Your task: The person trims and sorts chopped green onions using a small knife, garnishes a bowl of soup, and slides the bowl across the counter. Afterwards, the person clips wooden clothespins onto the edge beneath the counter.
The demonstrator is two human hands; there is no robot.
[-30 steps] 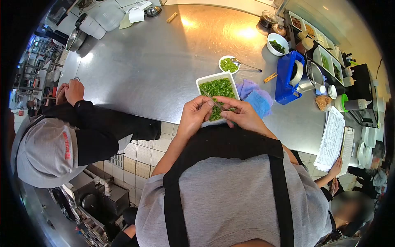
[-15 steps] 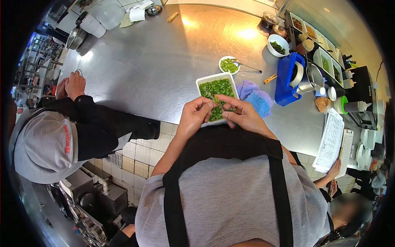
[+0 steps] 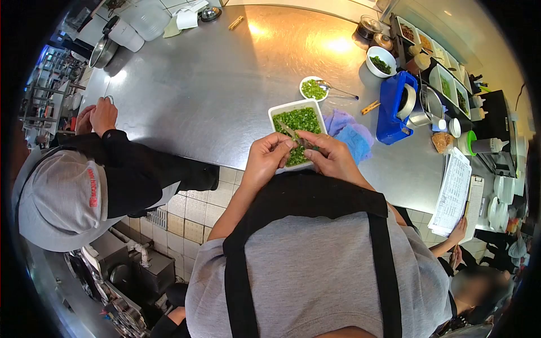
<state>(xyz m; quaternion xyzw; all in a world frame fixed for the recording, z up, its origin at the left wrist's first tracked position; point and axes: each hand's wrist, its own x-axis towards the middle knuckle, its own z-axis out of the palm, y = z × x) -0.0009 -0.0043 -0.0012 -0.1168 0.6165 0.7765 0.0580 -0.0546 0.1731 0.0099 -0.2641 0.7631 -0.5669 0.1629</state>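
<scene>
Both hands are up close here, working right over the white tray [image 3: 293,105] of chopped greens [image 3: 301,118], in front of the body on the metal worktop [image 3: 197,84]. The right hand [image 3: 335,153] has its grip closed round a slim metal tool [image 3: 287,129], tip slanting out over the tray. The left hand [image 3: 266,158] meets it, thumb and fingertips drawn in narrow by the tool; whether they pinch anything, I can't tell. That close, two-handed hold looks meant for fine control, and being above the tray probably lets any bits drop in among the greens.

Just beyond the tray, a small bowl [image 3: 301,89] holds paler chopped greens, a spoon [image 3: 340,90] leaning across its rim, handle pointing outward, presumably for easy picking up. Cloths [image 3: 354,142] lie bunched beside the tray, handy for wiping, I'd judge. Over on the left, a co-worker's hands [image 3: 103,117] are together at the worktop's edge, well apart from all this.
</scene>
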